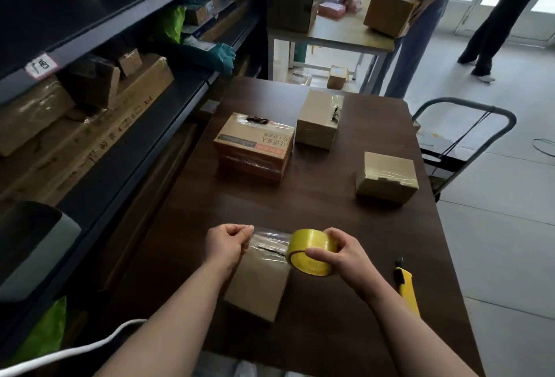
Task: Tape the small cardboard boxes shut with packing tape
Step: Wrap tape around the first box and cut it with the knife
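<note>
Now my left hand [227, 242] pinches the clear tape end [270, 240] over the small box [258, 283] while my right hand [339, 252] fingers grip the yellow tape roll [309, 252].

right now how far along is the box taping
Done: the printed box, tall box and right-side box already show tape. In hand: the left hand pinches the tape end, the right hand grips the yellow roll, stretched over the near box. Left: press it down and cut; the knife lies unused.

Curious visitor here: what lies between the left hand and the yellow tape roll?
Head view: a stretch of clear tape runs from left hand to tape roll, over the cardboard box's top seam.
</note>
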### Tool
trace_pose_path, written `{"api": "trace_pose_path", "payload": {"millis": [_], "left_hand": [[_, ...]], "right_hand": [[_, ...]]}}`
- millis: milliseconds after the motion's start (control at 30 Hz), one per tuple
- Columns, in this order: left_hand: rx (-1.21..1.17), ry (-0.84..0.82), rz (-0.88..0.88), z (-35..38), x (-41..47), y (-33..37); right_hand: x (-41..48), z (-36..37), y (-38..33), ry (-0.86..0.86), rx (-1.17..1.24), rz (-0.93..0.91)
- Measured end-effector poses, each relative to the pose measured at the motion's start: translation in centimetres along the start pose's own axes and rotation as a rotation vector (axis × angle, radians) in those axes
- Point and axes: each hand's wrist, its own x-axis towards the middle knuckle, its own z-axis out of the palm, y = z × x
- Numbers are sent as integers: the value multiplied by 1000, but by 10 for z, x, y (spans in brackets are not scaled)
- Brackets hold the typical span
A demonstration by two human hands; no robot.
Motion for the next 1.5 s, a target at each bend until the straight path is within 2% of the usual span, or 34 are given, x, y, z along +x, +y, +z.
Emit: {"api": "trace_pose_path", "payload": {"millis": [133, 267, 467, 1500], "left_hand": [[136, 41, 45, -7, 11, -13], [142, -10, 37, -8, 22, -20], [129, -62, -11, -4, 28, -31], [255, -39, -5, 3, 51, -42]], "right_hand": [[-6, 6, 10, 70, -247, 17], [-9, 13, 17, 83, -238, 93], [-7, 16, 22, 91, -382, 166], [6, 33, 31, 72, -487, 289]]}}
